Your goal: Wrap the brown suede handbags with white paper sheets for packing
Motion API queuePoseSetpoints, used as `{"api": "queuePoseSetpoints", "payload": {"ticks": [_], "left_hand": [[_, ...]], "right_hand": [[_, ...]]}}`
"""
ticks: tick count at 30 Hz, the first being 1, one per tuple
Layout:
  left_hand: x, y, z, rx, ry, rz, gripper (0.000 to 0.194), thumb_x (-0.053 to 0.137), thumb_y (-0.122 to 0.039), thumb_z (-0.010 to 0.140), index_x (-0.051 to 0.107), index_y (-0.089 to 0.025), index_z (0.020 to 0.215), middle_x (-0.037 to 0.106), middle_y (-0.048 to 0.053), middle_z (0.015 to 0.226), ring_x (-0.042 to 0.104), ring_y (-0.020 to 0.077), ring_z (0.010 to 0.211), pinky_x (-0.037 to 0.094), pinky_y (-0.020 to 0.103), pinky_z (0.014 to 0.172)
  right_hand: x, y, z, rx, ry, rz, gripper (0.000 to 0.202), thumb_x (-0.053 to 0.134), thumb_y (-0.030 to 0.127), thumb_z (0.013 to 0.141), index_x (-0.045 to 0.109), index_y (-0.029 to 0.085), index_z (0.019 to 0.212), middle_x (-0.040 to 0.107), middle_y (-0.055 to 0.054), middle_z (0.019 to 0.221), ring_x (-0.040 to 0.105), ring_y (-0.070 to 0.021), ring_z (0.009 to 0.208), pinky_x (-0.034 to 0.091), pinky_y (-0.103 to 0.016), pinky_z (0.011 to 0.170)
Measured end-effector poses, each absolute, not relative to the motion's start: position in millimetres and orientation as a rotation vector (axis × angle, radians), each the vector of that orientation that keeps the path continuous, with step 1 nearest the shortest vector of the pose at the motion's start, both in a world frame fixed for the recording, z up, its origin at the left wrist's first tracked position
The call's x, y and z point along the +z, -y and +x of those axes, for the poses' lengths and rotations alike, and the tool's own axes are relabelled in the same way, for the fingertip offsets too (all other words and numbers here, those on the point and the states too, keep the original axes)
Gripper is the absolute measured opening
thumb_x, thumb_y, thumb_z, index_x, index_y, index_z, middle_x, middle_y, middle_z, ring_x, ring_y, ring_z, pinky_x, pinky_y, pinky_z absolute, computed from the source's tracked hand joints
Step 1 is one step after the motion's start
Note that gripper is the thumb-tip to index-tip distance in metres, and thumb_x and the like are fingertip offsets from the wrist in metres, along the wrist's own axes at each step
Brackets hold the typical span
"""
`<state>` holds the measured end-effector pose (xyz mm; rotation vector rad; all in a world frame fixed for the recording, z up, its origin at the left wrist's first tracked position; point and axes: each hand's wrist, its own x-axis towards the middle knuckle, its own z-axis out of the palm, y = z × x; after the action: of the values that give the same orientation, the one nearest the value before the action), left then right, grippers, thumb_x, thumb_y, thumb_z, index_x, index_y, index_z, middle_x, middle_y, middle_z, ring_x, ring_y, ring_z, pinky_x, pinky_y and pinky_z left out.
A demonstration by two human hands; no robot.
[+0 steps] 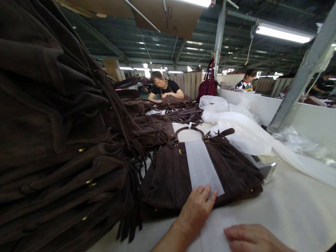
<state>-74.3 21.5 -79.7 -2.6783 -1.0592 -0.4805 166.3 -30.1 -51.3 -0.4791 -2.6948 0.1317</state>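
A dark brown handbag lies on its side in front of me, its round handle pointing away. Down its middle runs a white paper-like strip. My left hand rests on the strip's near end at the bag's lower edge, fingers laid over it and slightly bent. To the right and nearer me, my right hand lies low over the pale table with its fingers stretched out. White sheet material shows between the two hands. Part of the right hand is cut off by the frame.
A tall pile of brown bags with hanging fringes rises at left. More bags and straps lie behind. Clear plastic sheeting covers the back right, near a metal post. A metal-ended object touches the bag's right side. A co-worker leans over the far end.
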Motion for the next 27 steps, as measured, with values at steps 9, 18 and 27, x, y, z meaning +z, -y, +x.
{"api": "queuePoseSetpoints", "payload": {"ticks": [9, 18, 27], "left_hand": [[-66, -21, -71, -0.378, 1.082, -2.734, 0.037, 0.041, -0.018, 0.094, 0.050, -0.020, 0.131, 0.053, 0.010, 0.130, 0.051, 0.0239, 0.108, 0.047, 0.036, 0.092], [-71, -19, -71, -0.391, 1.096, -2.730, 0.037, 0.039, -0.019, 0.096, 0.051, -0.021, 0.130, 0.053, 0.010, 0.130, 0.051, 0.0246, 0.110, 0.046, 0.038, 0.094], [-70, -18, -70, -0.385, 1.093, -2.735, 0.036, 0.038, -0.020, 0.096, 0.050, -0.019, 0.130, 0.053, 0.010, 0.129, 0.051, 0.0252, 0.108, 0.048, 0.038, 0.092]], "right_hand": [[-62, 37, 145, -0.055, 2.639, -0.410, 0.019, 0.045, 0.020, 0.099, 0.064, 0.020, 0.101, 0.073, 0.000, 0.103, 0.065, -0.0087, 0.102, 0.042, -0.026, 0.097], [-47, 21, 163, -0.111, 2.764, -0.501, 0.027, 0.044, 0.030, 0.098, 0.062, 0.021, 0.117, 0.064, -0.007, 0.124, 0.058, -0.0205, 0.117, 0.050, -0.029, 0.087], [-57, 31, 156, -0.085, 2.548, -0.362, 0.034, 0.033, 0.029, 0.102, 0.065, 0.020, 0.107, 0.073, -0.003, 0.102, 0.068, -0.0105, 0.098, 0.049, -0.017, 0.082]]}}
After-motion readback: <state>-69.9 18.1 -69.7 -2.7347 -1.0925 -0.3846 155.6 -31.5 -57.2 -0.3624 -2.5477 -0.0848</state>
